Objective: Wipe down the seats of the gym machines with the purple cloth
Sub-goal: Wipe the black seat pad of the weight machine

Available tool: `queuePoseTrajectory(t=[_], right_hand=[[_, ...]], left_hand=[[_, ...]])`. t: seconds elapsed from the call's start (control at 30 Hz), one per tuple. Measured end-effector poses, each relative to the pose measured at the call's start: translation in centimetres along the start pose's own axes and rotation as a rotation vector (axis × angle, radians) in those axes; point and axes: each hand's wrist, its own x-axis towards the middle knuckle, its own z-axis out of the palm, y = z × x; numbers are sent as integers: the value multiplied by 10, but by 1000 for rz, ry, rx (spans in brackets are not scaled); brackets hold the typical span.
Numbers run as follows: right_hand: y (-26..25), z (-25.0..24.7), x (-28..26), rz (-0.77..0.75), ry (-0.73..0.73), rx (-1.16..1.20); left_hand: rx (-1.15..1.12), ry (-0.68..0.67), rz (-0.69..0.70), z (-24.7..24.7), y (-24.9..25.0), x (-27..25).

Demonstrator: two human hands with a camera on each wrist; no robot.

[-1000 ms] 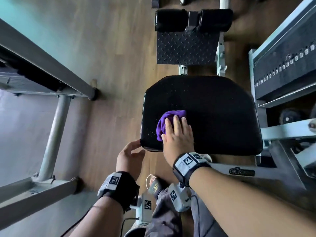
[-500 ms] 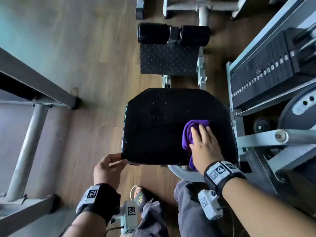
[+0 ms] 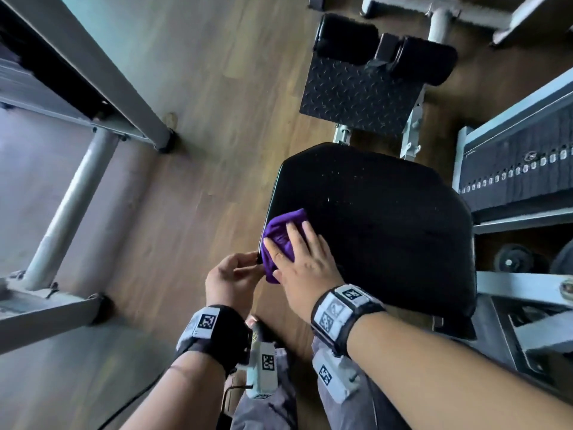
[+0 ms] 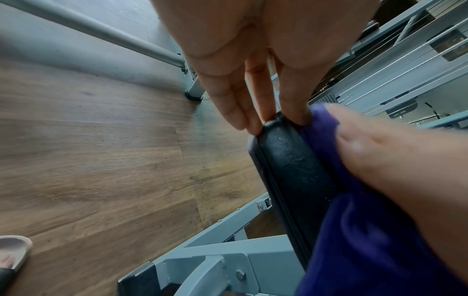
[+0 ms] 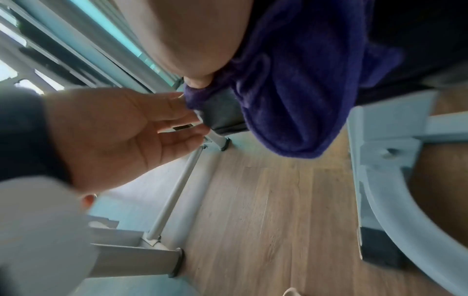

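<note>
A black padded seat [image 3: 387,237] fills the middle of the head view. The purple cloth [image 3: 279,231] lies bunched on its near-left corner and hangs over the edge. My right hand [image 3: 299,254] presses flat on the cloth with straight fingers. My left hand [image 3: 237,271] touches that same corner from the side with its fingertips. In the left wrist view, my left hand's fingers [image 4: 238,100] rest straight against the seat's edge [image 4: 291,160], beside the cloth [image 4: 367,230]. In the right wrist view, the cloth [image 5: 291,90] drapes under my palm.
Beyond the seat are a black foot plate [image 3: 356,91] and roller pads [image 3: 347,38]. A weight stack [image 3: 514,172] stands close on the right. Another machine's grey frame [image 3: 71,200] crosses the wooden floor [image 3: 217,119] on the left. My foot [image 3: 260,332] is below the seat.
My right hand has swept the cloth from the seat's near-right part to its near-left corner. My left hand has stayed at that corner.
</note>
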Motion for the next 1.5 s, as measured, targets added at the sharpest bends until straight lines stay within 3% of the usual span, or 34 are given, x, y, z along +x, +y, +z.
queuePoseTrajectory(t=[0.3, 0.4, 0.6, 0.67, 0.83, 1.1, 1.2, 1.4, 1.5], right_hand=[[9, -31, 120, -17, -119, -136], [12, -34, 109, -13, -108, -118], [37, -26, -9, -35, -217, -122], [43, -22, -23, -42, -278, -125], [48, -23, 3, -25, -263, -141], [69, -49, 98, 50, -171, -98], [73, -49, 72, 25, -174, -78], [115, -18, -52, -14, -158, -111], [122, -13, -53, 9, -180, -178]], left_hand=[[-83, 10, -37, 0, -7, 3], [-42, -4, -42, -1, -2, 2], [115, -1, -22, -2, 12, -3], [189, -4, -4, -1, 12, -2], [277, -33, 65, 7, 11, 0], [377, -131, 123, 35, 41, 7], [391, -108, 77, 46, 49, 11], [486, -135, 97, 57, 50, 17], [481, -119, 145, 56, 44, 18]])
